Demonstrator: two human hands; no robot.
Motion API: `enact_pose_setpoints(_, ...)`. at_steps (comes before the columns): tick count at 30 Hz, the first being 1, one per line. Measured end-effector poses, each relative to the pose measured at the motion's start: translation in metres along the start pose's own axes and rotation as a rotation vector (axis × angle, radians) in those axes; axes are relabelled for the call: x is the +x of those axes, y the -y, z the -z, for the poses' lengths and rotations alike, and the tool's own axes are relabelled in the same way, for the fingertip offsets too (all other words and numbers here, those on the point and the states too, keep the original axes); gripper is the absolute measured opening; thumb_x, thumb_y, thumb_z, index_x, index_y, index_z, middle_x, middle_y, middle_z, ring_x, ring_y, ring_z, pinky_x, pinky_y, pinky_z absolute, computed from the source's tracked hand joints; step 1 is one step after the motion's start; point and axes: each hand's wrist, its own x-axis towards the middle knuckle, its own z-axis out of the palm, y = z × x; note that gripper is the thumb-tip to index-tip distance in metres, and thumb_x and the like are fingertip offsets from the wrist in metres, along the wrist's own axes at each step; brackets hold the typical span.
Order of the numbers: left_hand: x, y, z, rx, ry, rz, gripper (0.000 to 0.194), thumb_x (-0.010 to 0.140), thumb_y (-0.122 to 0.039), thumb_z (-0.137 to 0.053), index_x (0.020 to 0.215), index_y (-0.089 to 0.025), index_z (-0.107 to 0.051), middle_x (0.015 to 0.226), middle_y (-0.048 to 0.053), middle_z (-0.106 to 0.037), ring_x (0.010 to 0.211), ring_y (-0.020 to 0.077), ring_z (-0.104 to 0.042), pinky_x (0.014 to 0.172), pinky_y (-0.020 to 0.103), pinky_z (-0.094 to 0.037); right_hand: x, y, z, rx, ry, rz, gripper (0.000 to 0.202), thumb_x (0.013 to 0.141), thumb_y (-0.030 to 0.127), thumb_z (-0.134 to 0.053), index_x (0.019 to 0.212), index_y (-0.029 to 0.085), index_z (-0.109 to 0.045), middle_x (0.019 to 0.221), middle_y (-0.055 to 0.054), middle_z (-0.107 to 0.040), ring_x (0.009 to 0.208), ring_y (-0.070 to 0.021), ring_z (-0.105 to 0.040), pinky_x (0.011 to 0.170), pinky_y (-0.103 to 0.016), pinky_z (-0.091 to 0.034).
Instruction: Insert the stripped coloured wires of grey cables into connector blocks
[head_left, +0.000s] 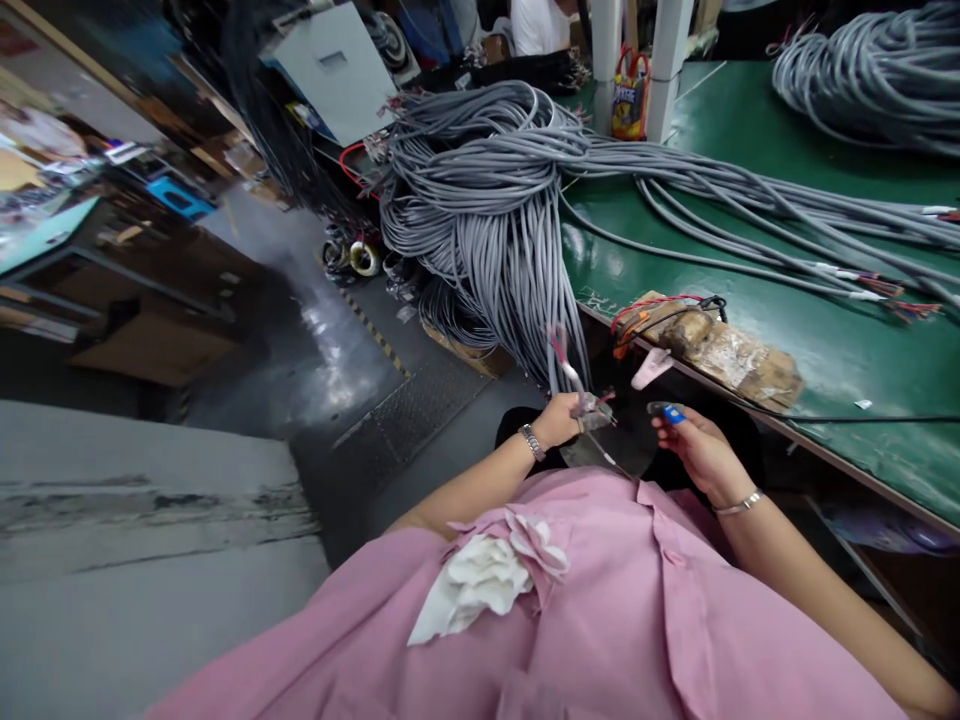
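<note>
In front of my pink shirt, my left hand [559, 420] is closed around the end of a grey cable [568, 370], whose thin coloured wires [600, 405] fan out past the fingers. To its right, apart from the cable, my right hand [697, 450] is closed. A small blue piece [673, 413] with a dark tip shows at its thumb and fingertips; whether it is a tool or a finger wrap I cannot make out. A big bundle of grey cables [487, 190] hangs over the table edge beyond my left hand.
On the green table [885, 370] lie a worn wooden block [735, 355] with an orange-handled tool [630, 330], and cables with bared ends [877, 285]. A cable coil [877, 80] sits at the far right. A grey box [330, 70] stands behind the bundle.
</note>
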Motion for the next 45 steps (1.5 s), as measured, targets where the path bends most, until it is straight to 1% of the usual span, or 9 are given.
enact_pose_setpoints(3,-0.015,-0.013,0.006,-0.268,0.008,-0.003,0.046,0.07,-0.054,-0.069,0.089,-0.011,-0.068,0.082,0.01,-0.07,0.061,0.0129,-0.062,0.055,0.022,-0.046,-0.003,0.0,-0.005,-0.124,0.075,0.071,0.03,0.075,0.044,-0.07,0.09,0.019,-0.07,0.079,-0.003,-0.067,0.061,-0.0106,-0.056,0.056,-0.022,-0.046)
enact_pose_setpoints(9,-0.032,-0.041,0.007,-0.498,-0.077,0.041,0.048,0.067,-0.055,-0.07,0.084,-0.01,-0.068,0.079,0.013,-0.069,0.056,0.0121,-0.062,0.04,0.017,-0.027,0.017,-0.023,-0.04,-0.738,0.716,0.016,0.032,0.083,0.047,-0.057,0.085,0.017,-0.068,0.078,-0.003,-0.069,0.065,-0.0148,-0.059,0.063,-0.028,-0.047)
enact_pose_setpoints(11,-0.035,-0.049,0.007,-0.537,-0.057,0.031,0.046,0.068,-0.053,-0.071,0.085,-0.01,-0.068,0.079,0.013,-0.069,0.056,0.0117,-0.061,0.04,0.017,-0.025,0.032,-0.031,-0.05,-1.035,0.652,-0.01,0.025,0.074,0.043,-0.066,0.076,0.018,-0.068,0.075,-0.004,-0.069,0.072,-0.0197,-0.062,0.071,-0.032,-0.047)
enact_pose_setpoints(16,-0.04,-0.059,0.012,-0.535,0.005,0.048,0.042,0.064,-0.044,-0.077,0.085,-0.009,-0.07,0.078,0.012,-0.069,0.057,0.0106,-0.061,0.043,0.017,-0.029,0.047,-0.026,-0.057,-1.156,0.502,0.107,0.026,0.072,0.036,-0.065,0.09,0.017,-0.069,0.096,-0.013,-0.069,0.095,-0.0289,-0.063,0.082,-0.038,-0.045)
enact_pose_setpoints(25,-0.03,-0.056,0.0,-0.419,-0.051,0.054,0.038,0.062,-0.043,-0.078,0.075,-0.01,-0.065,0.066,0.003,-0.063,0.054,0.0092,-0.055,0.048,0.019,-0.038,-0.027,0.017,-0.04,-0.656,0.384,0.48,0.025,0.081,0.04,-0.061,0.096,0.022,-0.07,0.077,-0.004,-0.068,0.07,-0.021,-0.06,0.064,-0.031,-0.05)
enact_pose_setpoints(29,-0.03,-0.056,-0.017,-0.238,-0.02,-0.013,0.029,0.066,-0.035,-0.075,0.074,-0.011,-0.063,0.061,-0.001,-0.056,0.055,0.0085,-0.049,0.052,0.02,-0.04,-0.051,0.042,-0.054,-0.649,0.252,0.601,0.032,0.081,0.032,-0.065,0.112,0.026,-0.064,0.091,-0.005,-0.067,0.08,-0.0222,-0.061,0.073,-0.033,-0.05)
enact_pose_setpoints(34,-0.035,-0.06,-0.022,0.054,0.081,-0.196,0.02,0.065,-0.022,-0.073,0.082,-0.014,-0.068,0.073,0.0,-0.063,0.067,0.0132,-0.055,0.061,0.022,-0.044,-0.056,0.048,-0.061,-0.691,0.297,0.736,0.019,0.082,0.027,-0.064,0.099,0.029,-0.07,0.087,-0.006,-0.065,0.077,-0.0223,-0.06,0.07,-0.034,-0.048)
enact_pose_setpoints(39,-0.05,-0.063,-0.01,-0.218,0.123,-0.197,0.037,0.07,-0.042,-0.072,0.093,-0.013,-0.069,0.085,0.008,-0.068,0.076,0.018,-0.062,0.07,0.028,-0.05,-0.06,0.048,-0.05,-0.606,0.255,0.698,0.016,0.083,0.032,-0.062,0.096,0.028,-0.07,0.092,-0.007,-0.065,0.082,-0.0247,-0.06,0.071,-0.036,-0.05)
enact_pose_setpoints(45,-0.074,-0.054,0.01,-0.542,-0.169,-0.108,0.038,0.07,-0.043,-0.073,0.094,-0.013,-0.067,0.09,0.012,-0.068,0.075,0.0176,-0.065,0.062,0.024,-0.05,-0.068,0.055,-0.042,-0.382,0.167,0.55,0.024,0.085,0.038,-0.059,0.105,0.026,-0.065,0.097,-0.009,-0.067,0.064,-0.0202,-0.059,0.06,-0.036,-0.05)
